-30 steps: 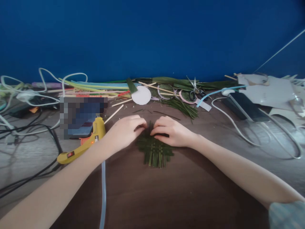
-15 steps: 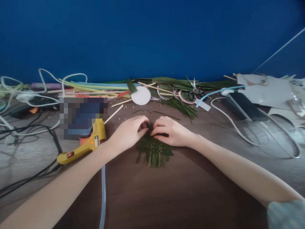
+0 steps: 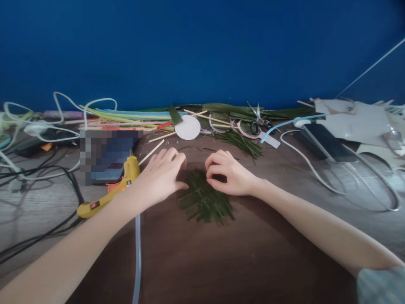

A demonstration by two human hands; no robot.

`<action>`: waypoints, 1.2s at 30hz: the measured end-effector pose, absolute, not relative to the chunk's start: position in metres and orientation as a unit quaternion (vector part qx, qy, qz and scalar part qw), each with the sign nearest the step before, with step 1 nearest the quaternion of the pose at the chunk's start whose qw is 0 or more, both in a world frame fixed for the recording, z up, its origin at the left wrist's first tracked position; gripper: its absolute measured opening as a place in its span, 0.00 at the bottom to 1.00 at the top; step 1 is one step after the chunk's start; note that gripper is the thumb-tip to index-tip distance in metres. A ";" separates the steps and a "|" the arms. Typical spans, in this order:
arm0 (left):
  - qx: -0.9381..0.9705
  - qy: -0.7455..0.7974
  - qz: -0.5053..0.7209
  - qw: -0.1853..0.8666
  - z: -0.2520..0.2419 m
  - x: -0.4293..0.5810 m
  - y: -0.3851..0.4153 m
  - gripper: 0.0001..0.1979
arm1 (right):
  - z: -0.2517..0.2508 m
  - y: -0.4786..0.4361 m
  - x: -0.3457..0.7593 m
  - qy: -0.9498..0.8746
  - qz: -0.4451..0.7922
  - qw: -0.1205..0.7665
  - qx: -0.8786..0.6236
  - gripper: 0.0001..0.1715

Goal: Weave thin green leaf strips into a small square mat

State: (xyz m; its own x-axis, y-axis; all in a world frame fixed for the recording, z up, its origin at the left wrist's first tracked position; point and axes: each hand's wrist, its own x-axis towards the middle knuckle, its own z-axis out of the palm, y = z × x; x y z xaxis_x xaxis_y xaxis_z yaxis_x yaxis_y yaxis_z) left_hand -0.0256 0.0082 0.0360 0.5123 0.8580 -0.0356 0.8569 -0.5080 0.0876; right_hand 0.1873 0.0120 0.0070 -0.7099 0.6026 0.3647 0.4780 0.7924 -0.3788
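A small dark-green mat woven from leaf strips (image 3: 204,200) lies on the brown table between my hands, its strip ends fanned out toward me. My left hand (image 3: 166,173) is open at the mat's upper left, thumb and fingers apart with nothing between them. On the other side, my right hand (image 3: 229,173) has curled fingers, its fingertips and thumb pinching at the upper right edge of the mat. The exact contact is partly hidden by the fingers. A yellow glue gun (image 3: 109,198) lies beside my left forearm, its switch lit.
Behind my hands are a white disc (image 3: 187,128), scissors (image 3: 257,118), cut leaf strips (image 3: 242,143) and thin sticks (image 3: 158,136). A phone (image 3: 329,141) with a white cable lies at right. Cables and a pixelated screen (image 3: 114,154) are at left. A blue wall stands behind.
My left hand has let go of the mat and moved left, its fingers spreading. The mat now lies flatter and slightly turned, with more of it showing. My right hand has barely shifted.
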 end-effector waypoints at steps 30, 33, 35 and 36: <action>0.862 0.495 0.047 0.096 0.022 -0.018 -0.007 0.12 | 0.003 0.009 0.184 -0.900 0.146 0.195 -0.363 0.13; 0.861 0.497 0.049 0.102 0.022 -0.017 -0.007 0.11 | 0.004 0.010 0.183 -0.900 0.146 0.194 -0.363 0.12; 0.861 0.495 0.051 0.108 0.022 -0.017 -0.007 0.10 | 0.004 0.010 0.183 -0.900 0.146 0.195 -0.362 0.12; 0.861 0.495 0.051 0.106 0.022 -0.017 -0.008 0.10 | 0.004 0.010 0.183 -0.899 0.147 0.195 -0.362 0.12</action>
State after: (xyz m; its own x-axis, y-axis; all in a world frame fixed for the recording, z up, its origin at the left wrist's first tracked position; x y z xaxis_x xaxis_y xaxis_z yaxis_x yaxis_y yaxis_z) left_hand -0.0168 -0.0076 0.0215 0.5056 0.8626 -0.0177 0.8410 -0.4882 0.2329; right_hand 0.1834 0.0095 0.0037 -0.6611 0.7092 0.2450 0.5945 0.6943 -0.4056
